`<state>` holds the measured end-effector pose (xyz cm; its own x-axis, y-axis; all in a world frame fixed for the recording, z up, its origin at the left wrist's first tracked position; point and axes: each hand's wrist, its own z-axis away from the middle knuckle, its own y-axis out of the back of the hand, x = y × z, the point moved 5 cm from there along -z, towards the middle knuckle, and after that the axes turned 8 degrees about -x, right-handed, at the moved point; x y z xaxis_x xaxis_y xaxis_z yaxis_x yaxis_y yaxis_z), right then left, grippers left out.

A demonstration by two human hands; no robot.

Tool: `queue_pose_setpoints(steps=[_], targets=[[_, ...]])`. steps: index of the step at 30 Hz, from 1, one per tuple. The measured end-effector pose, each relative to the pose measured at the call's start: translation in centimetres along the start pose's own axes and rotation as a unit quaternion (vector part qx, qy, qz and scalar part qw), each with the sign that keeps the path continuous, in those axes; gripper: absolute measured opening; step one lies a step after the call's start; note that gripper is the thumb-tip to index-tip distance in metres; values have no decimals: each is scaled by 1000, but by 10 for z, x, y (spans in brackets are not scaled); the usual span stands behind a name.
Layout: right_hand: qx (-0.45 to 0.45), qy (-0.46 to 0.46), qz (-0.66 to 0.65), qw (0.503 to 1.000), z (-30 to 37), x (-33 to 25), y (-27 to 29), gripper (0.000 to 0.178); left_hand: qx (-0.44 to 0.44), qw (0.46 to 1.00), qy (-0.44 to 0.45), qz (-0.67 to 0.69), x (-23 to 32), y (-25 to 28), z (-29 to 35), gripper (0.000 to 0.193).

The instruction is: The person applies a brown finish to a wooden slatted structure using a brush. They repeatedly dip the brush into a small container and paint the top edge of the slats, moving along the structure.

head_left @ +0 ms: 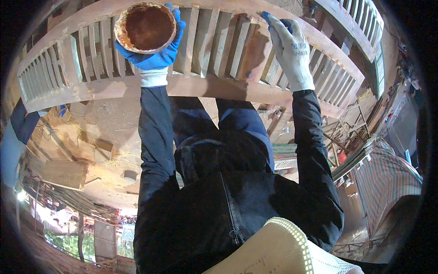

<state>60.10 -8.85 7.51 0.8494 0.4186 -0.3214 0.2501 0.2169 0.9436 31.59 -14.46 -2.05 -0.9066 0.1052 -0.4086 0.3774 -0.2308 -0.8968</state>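
My left hand (157, 57), in a white glove with a blue coating, holds up a round bowl (147, 27) of reddish-brown paste. Its fingers wrap round the bowl's right side and underside. The bowl's rim is smeared and crusted. My right hand (289, 52), gloved the same way, is over the far rail of a slatted wooden frame (191, 84). Its fingers stretch toward the rail, with the blue tips apart, and nothing shows between them. Whether the fingertips press on the wood is hard to tell. Reddish-brown stains mark the wood left of this hand.
Another slatted frame (356, 27) lies at the far right. A striped sheet (388, 182) hangs at the right near scrap wood. On the dusty floor at left lie a wooden board (66, 173) and a small dark round object (130, 176). Part of another person (18, 132) appears at the left edge.
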Motion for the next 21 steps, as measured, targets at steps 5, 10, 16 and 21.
queue_pose_setpoints(steps=[5,10,16,21], targets=[[-51,82,107,990,10,-9,-3,42,-28,999,27,9,-11,-8,-3,113],[-63,-63,-84,993,43,4,20,33,-50,998,19,-27,-9,-10,-3,113],[-61,-286,-399,869,102,8,7,30,-61,997,52,0,-12,-17,2,103],[-85,-303,-425,849,150,-6,-2,29,-61,997,20,48,-25,-27,11,85]])
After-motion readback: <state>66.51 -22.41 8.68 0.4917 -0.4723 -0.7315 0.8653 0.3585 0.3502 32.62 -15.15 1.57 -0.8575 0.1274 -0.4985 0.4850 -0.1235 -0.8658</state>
